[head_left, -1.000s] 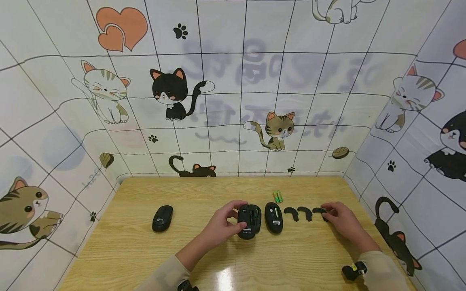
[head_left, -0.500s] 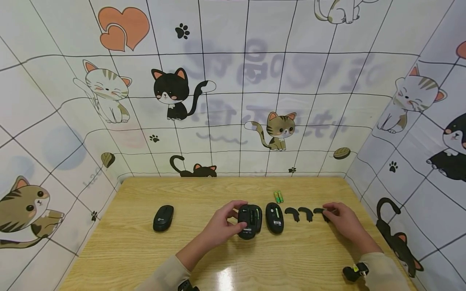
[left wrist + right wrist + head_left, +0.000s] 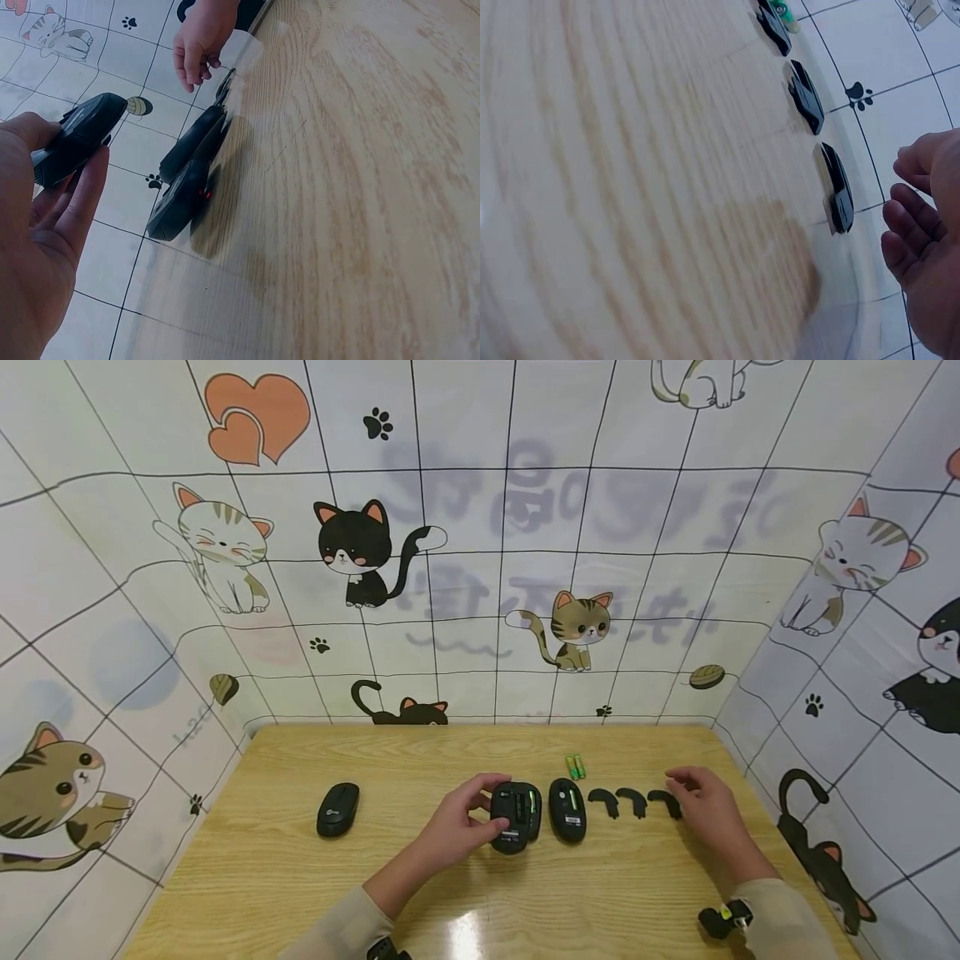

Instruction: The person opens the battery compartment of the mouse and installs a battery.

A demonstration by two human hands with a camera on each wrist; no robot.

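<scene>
My left hand grips a black computer mouse turned belly up, its battery bay uncovered; the left wrist view shows this mouse raised above the table. Partly hidden behind it lies another mouse, and to its right a third overturned mouse with a battery in its bay. My right hand hovers beside the rightmost of three curved black battery covers. Its fingers are loosely bent and hold nothing; in the right wrist view a gap separates the hand from that cover.
Two green batteries lie behind the row of covers. A mouse sits right side up on the left of the wooden table. Cloth printed with cats stands round the back and sides.
My right hand has let go of the rightmost battery cover and drawn slightly up and to the right, leaving the cover on the table. My left hand keeps holding the mouse in place.
</scene>
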